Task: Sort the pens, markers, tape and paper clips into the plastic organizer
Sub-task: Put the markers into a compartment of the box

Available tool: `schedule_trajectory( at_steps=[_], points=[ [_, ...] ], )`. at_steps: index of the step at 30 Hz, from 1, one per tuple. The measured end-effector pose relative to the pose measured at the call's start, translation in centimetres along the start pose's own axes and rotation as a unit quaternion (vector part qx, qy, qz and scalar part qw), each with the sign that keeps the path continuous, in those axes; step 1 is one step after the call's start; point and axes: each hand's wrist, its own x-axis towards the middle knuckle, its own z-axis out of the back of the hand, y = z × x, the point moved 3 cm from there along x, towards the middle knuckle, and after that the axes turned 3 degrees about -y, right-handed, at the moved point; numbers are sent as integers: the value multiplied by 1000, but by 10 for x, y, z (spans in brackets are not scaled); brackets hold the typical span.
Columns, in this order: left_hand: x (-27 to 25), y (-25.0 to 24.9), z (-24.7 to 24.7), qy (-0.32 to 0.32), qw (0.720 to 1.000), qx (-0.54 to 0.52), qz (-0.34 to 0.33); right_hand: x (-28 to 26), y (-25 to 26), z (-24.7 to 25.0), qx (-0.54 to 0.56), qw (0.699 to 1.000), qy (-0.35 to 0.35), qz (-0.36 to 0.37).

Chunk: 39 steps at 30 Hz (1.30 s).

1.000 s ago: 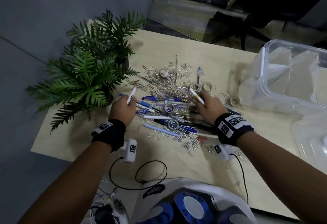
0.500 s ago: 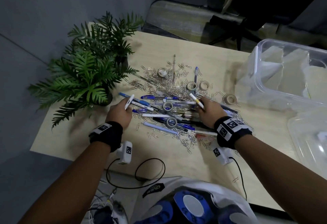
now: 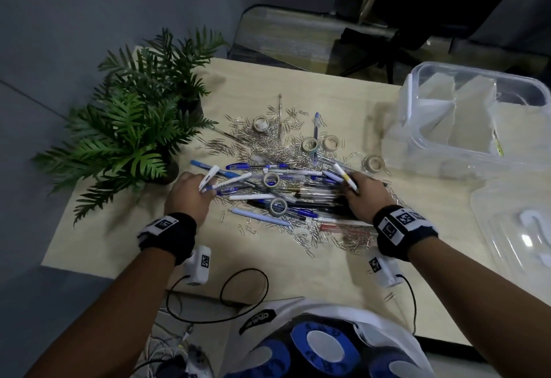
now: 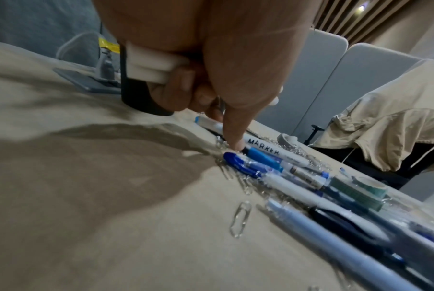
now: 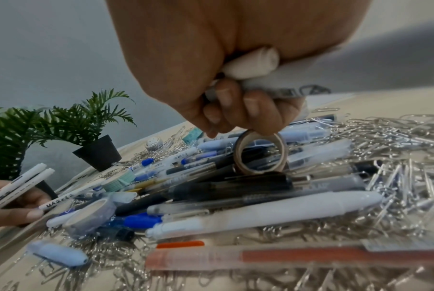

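Both hands are at the heap [image 3: 286,186] in the middle of the table [image 3: 298,273], gathering markers, so the step in hand looks like collecting one kind before carrying it to the organizer [image 3: 465,127], which stands open at the table's far right, well apart from the heap, with no stationery seen in it. The left hand [image 3: 186,195] is clenched round two white markers [image 4: 148,67] while its forefinger [image 4: 232,126] reaches down to the next marker [image 4: 273,151], the one printed MARKER, lying at the heap's left edge. The right hand [image 3: 368,195] grips a bundle of white markers [image 5: 250,65] in its curled fingers, just above a tape roll [image 5: 260,152] standing on edge on the pens [image 5: 235,187]; whether it touches the roll I cannot tell. To do this well, I judge the forefinger should roll the marker clear of the blue pens [image 4: 243,163] beside it before pinching, since clips [image 5: 397,147] are tangled under everything and would ride along. Each fist is already fairly full, so one more marker apiece is probably the limit; after that, carry both bundles level to one compartment and lay them in lengthwise. The plant [image 3: 134,139] stands close by the left hand and could be brushed.
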Motion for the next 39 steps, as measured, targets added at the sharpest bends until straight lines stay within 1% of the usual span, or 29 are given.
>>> schedule_trajectory(
  at_steps=[3,5,7,8,10,11,13,15,17,20,22,24,27,29,31,32,35,36,37,39],
  points=[
    [-4,-17,8,-18,1000,-22,-3,-2,0,1,25,1000,14,3],
    [-10,-39,13,-7,995,-98,4,-4,4,4,53,998,38,-3],
    [-22,-70,17,25,977,-210,2,-7,12,7,101,993,66,-5],
    [-28,-88,17,48,966,-254,-8,-10,19,9,151,985,78,-8],
    [-40,-124,12,104,944,-311,-27,-17,33,16,281,954,99,-17],
    [-46,-141,8,130,936,-325,-37,-19,39,20,331,938,102,-13],
    [-55,-171,-3,166,933,-311,-68,-21,45,30,372,923,93,11],
    [-60,-193,-15,183,938,-274,-106,-19,41,36,379,921,80,32],
    [-63,-205,-26,202,941,-244,-118,-15,26,41,366,928,58,25],
    [-64,-205,-37,200,955,-185,-113,-14,-8,51,341,940,20,-9],
    [-60,-196,-41,194,961,-175,-87,-17,-36,56,343,939,19,-24],
    [-56,-185,-44,192,958,-209,-34,-24,-64,60,348,937,29,-24],
    [-53,-174,-44,167,954,-243,54,-33,-100,67,300,953,27,-25],
    [-53,-177,-41,148,953,-250,84,-39,-119,72,313,948,39,-45],
    [-53,-186,-36,140,955,-249,83,-43,-131,78,327,941,59,-62],
    [-54,-194,-33,142,951,-264,80,-44,-136,81,336,937,70,-72],
    [-59,-227,-26,158,917,-357,81,-41,-141,98,389,911,105,-89],
    [-61,-242,-22,155,911,-374,72,-40,-139,108,418,897,122,-81],
    [-62,-258,-18,149,912,-379,55,-40,-137,118,442,883,142,-68],
    [-63,-290,-14,135,919,-369,19,-41,-133,143,464,867,177,-33]
  ],
)
